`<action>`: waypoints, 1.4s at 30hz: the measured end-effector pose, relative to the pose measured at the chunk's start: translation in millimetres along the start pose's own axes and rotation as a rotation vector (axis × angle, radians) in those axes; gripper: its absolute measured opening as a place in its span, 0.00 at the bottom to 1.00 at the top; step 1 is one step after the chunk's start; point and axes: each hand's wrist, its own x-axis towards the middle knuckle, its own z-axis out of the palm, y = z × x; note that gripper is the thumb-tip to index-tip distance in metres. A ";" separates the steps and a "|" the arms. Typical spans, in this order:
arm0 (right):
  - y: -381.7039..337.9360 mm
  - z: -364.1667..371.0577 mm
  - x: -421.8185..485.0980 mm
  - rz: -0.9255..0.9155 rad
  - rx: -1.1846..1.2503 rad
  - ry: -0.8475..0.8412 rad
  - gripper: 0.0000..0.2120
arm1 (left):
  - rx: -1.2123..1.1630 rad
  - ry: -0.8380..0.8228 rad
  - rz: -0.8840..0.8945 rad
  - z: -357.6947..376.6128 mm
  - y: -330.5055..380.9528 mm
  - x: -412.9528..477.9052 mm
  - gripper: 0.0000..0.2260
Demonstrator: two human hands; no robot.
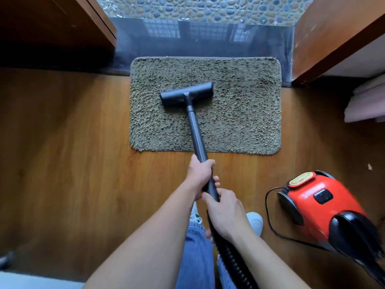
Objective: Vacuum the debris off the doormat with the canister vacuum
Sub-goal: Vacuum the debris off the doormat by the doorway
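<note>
Warm brown wooden floor (62, 153) fills the room. At twelve o'clock a glossy dark threshold (198, 40) reflects daylight, with pebble paving (208, 9) beyond. A wooden panel (52, 21) stands at ten o'clock, a second wooden panel (333, 34) at two. Pink folded fabric (364, 101) lies at three.

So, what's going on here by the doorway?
A person is vacuuming a shaggy doormat. Both hands hold the dark wand: the left-hand grip further down it, the right-hand grip near the ribbed hose. The floor head rests on the mat's left half. The red canister sits on the wooden floor to the person's right.
</note>
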 end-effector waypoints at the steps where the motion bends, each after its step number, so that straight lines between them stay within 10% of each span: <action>1: 8.5 -0.5 -8.0 0.014 -0.018 -0.003 0.13 | 0.000 -0.005 -0.019 1.7 -10.0 -7.8 0.07; 42: 21.4 -37.1 12.2 -0.045 -0.208 0.010 0.12 | -0.061 0.058 -0.005 38.3 -7.6 -2.0 0.07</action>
